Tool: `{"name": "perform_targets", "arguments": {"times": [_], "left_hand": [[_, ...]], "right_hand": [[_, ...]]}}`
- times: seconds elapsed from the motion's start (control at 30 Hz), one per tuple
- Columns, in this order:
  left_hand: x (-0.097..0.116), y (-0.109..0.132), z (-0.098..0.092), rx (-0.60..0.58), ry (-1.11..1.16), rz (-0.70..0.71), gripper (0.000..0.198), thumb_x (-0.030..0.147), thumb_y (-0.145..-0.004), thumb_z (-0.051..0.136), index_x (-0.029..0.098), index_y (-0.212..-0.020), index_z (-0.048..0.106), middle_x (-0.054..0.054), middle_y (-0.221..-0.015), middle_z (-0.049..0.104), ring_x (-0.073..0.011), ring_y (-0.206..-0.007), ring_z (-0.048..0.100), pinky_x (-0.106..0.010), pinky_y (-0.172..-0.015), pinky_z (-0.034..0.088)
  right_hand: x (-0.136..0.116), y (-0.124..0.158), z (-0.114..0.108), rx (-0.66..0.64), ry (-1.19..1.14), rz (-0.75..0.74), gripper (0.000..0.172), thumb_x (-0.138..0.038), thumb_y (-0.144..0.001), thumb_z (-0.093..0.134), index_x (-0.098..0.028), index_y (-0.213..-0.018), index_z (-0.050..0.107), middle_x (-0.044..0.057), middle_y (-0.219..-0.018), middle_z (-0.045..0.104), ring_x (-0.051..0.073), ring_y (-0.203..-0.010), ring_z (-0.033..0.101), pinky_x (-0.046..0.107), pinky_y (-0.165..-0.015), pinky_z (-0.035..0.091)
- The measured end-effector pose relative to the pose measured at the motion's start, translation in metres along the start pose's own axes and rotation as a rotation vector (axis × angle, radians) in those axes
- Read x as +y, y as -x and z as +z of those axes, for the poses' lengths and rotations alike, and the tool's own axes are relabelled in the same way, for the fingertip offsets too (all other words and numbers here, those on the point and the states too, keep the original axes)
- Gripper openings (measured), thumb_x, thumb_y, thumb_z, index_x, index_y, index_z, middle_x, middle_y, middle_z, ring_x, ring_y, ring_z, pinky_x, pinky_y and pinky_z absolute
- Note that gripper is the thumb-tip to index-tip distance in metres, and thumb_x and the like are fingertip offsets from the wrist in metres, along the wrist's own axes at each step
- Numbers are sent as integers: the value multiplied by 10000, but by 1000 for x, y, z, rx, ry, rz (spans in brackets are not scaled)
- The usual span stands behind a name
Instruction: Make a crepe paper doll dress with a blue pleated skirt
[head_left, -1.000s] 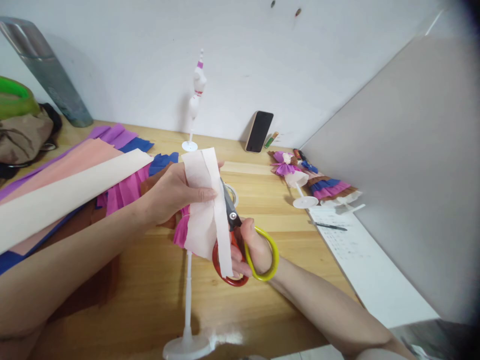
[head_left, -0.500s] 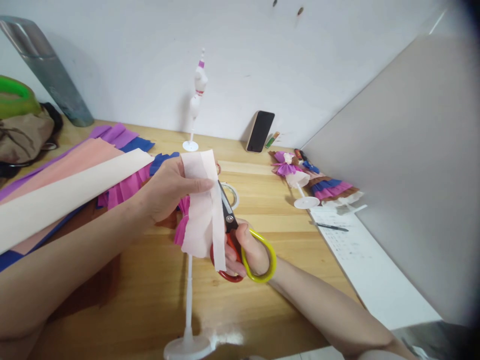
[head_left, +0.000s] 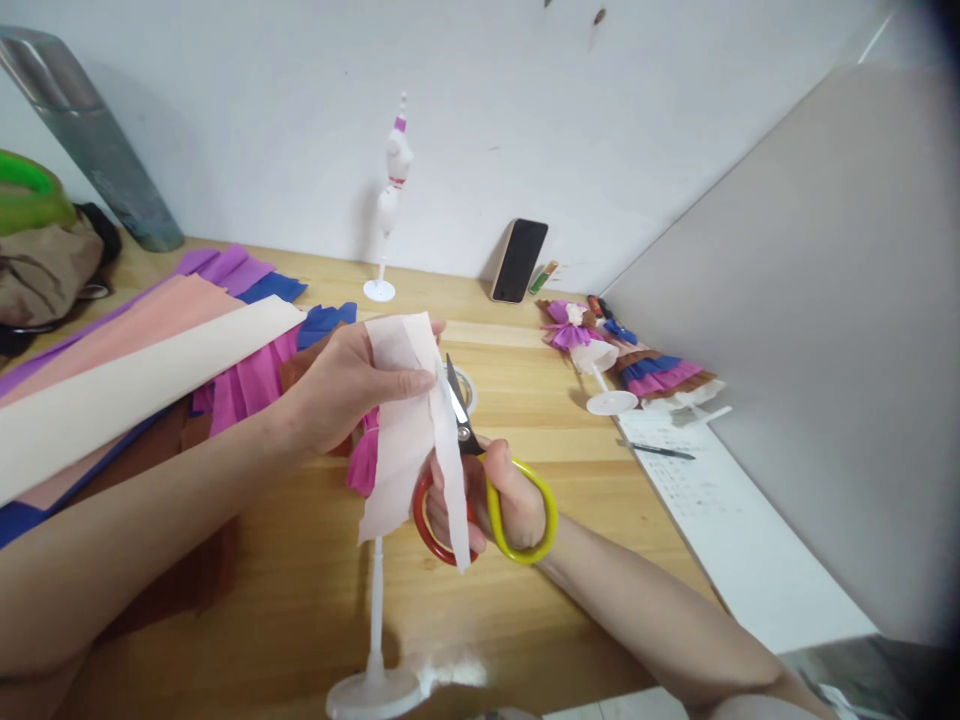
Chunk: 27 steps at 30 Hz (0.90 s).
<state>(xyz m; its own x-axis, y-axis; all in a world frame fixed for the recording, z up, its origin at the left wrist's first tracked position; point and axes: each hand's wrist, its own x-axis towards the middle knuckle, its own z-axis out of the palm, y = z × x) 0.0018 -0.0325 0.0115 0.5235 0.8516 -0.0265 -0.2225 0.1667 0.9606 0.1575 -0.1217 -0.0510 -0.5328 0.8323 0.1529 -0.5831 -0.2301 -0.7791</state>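
Observation:
My left hand (head_left: 352,380) pinches a pale pinkish-white piece of crepe paper (head_left: 405,430) near its top, thumb in front. A long cut splits a narrow strip (head_left: 450,470) from the right side, and it hangs down still joined near the top. My right hand (head_left: 517,500) grips scissors (head_left: 466,435) with one red and one yellow handle loop. Their blades are parted and point up, close to the cut. Behind the paper stands a small white mannequin stand (head_left: 377,610) with a bright pink gathered piece (head_left: 364,455) on it, mostly hidden.
Crepe paper sheets (head_left: 150,350) in several colours lie left. A bare mannequin (head_left: 397,160) and a phone (head_left: 520,260) stand by the wall. Dressed mannequins (head_left: 660,375) lie right, near a pen (head_left: 660,451) on written paper (head_left: 750,560). A tape roll (head_left: 466,388) sits behind the scissors.
The scissor blades have opened wider and the red loop has swung left. The cut strip now hangs further apart from the main paper, whose lower edge has shifted down and left.

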Motion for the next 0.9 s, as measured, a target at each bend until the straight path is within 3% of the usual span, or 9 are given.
{"name": "perform_targets", "arguments": {"times": [0.13, 0.3, 0.47, 0.73, 0.9], "left_hand": [[-1, -1, -1, 13, -51, -7, 558, 181, -639, 814, 169, -1179, 674, -64, -1090, 732, -166, -775, 673, -280, -698, 541], [-1, -3, -1, 3, -54, -14, 592, 186, -643, 818, 154, -1211, 656, -74, -1074, 732, -136, -702, 651, -276, -669, 546], [-1, -3, -2, -17, -39, 0, 609, 202, -641, 826, 132, -1220, 651, -93, -1056, 730, -170, -750, 662, -295, -678, 549], [-1, -4, -3, -43, 17, -23, 571, 164, -663, 813, 156, -1212, 657, -18, -826, 727, -128, -636, 627, -267, -636, 524], [-1, -3, -2, -68, 8, -34, 604, 151, -659, 806, 160, -1239, 637, 1, -770, 711, -132, -627, 624, -270, -632, 515]], "right_hand": [[-1, 1, 0, -25, 16, -3, 598, -698, -899, 388, -185, -617, 512, -43, -399, 424, 90, -337, 374, 221, -400, 356], [-1, 4, -5, -57, 31, 58, 614, -731, -904, 296, -203, -650, 480, -55, -391, 378, 102, -357, 358, 223, -409, 336], [-2, 4, -4, -10, 59, 62, 612, -746, -876, 370, -200, -617, 467, -68, -368, 375, 90, -332, 342, 206, -372, 334], [-2, 2, 0, 138, 128, 34, 638, -774, -811, 467, -191, -553, 459, -86, -320, 361, 63, -248, 280, 202, -312, 311], [1, 4, -2, 128, 91, 111, 647, -811, -769, 472, -192, -581, 475, -64, -349, 386, 88, -323, 359, 199, -333, 320]]}}
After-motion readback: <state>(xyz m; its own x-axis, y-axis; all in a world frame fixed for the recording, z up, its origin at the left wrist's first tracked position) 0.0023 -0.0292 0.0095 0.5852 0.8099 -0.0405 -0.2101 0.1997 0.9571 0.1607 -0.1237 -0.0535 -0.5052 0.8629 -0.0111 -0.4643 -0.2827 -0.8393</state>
